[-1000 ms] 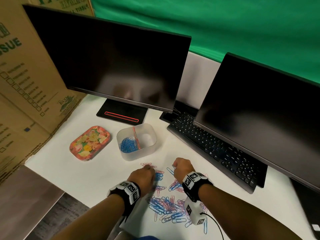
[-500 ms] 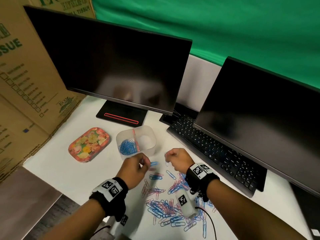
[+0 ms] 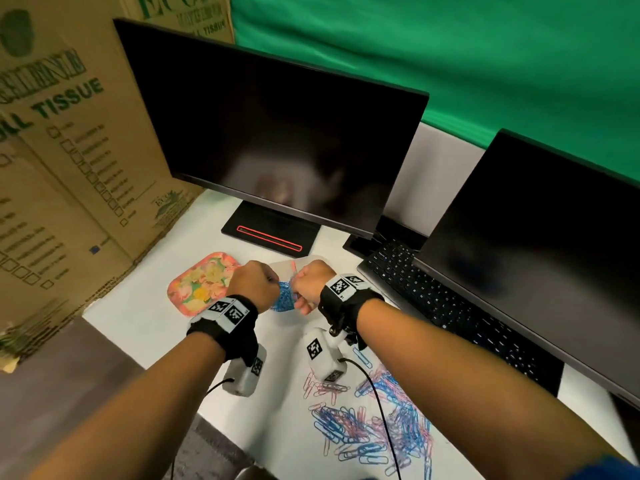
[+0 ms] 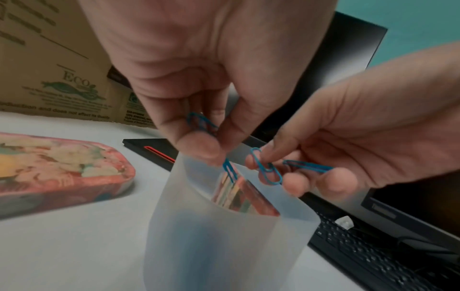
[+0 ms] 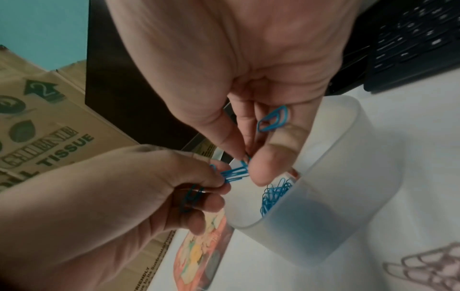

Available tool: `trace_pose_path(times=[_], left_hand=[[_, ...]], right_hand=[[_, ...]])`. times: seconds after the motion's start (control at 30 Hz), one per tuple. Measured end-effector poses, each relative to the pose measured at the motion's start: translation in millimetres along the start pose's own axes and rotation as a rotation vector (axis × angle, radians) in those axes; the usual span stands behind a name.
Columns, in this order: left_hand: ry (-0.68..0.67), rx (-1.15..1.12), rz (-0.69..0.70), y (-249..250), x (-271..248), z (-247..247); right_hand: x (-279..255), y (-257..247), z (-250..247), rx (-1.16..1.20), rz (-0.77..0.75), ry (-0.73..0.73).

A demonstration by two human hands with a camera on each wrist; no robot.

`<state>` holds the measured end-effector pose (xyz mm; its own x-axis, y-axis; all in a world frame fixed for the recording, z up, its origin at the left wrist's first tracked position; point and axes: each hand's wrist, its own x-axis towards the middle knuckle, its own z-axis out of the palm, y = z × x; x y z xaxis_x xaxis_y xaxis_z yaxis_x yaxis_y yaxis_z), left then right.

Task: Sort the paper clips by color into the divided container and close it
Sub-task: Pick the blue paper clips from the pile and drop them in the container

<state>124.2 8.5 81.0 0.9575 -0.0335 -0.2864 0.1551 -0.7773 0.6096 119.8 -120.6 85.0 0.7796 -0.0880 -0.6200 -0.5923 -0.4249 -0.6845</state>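
Note:
The translucent divided container [image 4: 224, 236] stands on the white desk, with blue paper clips [image 5: 273, 195] heaped in its left compartment [image 3: 282, 301]. Both hands meet just above it. My left hand [image 4: 211, 145] pinches a few blue clips [image 4: 201, 124], one of them pointing down over the pink divider [image 4: 244, 196]. My right hand [image 5: 247, 161] pinches blue clips too, with another blue clip [image 5: 273, 118] tucked against its fingers. In the head view the left hand [image 3: 273, 282] and right hand [image 3: 298, 289] hide most of the container. A mixed pile of blue and pink clips [image 3: 374, 420] lies nearer me.
The floral lid [image 3: 201, 282] lies left of the container. Behind stand a monitor on its base [image 3: 270, 233] and a second monitor over a black keyboard [image 3: 450, 317] to the right. Cardboard boxes [image 3: 69, 168] wall the left side. Wrist camera cables trail over the pile.
Both hands have left the clip pile and moved forward to just above the container, each carrying blue clips. The head view has tilted and moved closer.

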Motion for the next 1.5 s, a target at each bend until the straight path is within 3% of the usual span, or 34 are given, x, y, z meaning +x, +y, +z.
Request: trace_pose_path(times=[0.17, 0.2, 0.23, 0.27, 0.3, 0.33, 0.37, 0.47, 0.6, 0.7, 0.8, 0.97, 1.2, 1.37, 1.5], left_hand=[[-0.024, 0.07, -0.026, 3, 7, 5], [-0.027, 0.086, -0.023, 3, 8, 6], [-0.028, 0.106, -0.022, 3, 8, 8], [-0.029, 0.12, -0.025, 4, 8, 9], [-0.028, 0.129, -0.025, 4, 8, 10], [-0.028, 0.129, -0.02, 4, 8, 11], [-0.029, 0.128, -0.012, 5, 8, 12], [-0.033, 0.14, 0.043, 5, 6, 13], [-0.051, 0.074, 0.255, 10, -13, 25], [-0.193, 0.043, 0.427, 10, -39, 44], [-0.393, 0.172, 0.578, 1, -68, 69], [-0.585, 0.38, 0.616, -26, -97, 106], [-0.528, 0.494, 0.718, -49, -110, 123], [-0.492, 0.5, 0.694, -50, -111, 123], [-0.45, 0.501, 0.682, -47, -111, 121]], right_hand=[[6, -6, 1, 0.075, -0.045, 0.012], [4, -11, 0, -0.007, -0.032, -0.034], [-1, -9, 3, -0.306, -0.119, 0.002], [0, -7, 3, -0.436, -0.174, 0.017], [-4, -11, 3, -0.346, -0.124, 0.013], [2, -13, 0, -0.09, -0.063, -0.04], [3, -11, -3, -0.014, -0.09, 0.007], [0, -1, -14, -0.058, -0.158, 0.049], [-24, 38, -34, -0.049, -0.223, 0.055], [-51, 83, -47, -0.257, -0.257, 0.14], [-76, 134, -51, -0.386, -0.225, 0.137], [-115, 201, -50, -0.556, -0.219, 0.061], [-149, 264, -16, -0.729, -0.404, 0.004], [-146, 282, 2, -0.841, -0.521, 0.171], [-146, 284, 5, -0.897, -0.591, 0.207]])
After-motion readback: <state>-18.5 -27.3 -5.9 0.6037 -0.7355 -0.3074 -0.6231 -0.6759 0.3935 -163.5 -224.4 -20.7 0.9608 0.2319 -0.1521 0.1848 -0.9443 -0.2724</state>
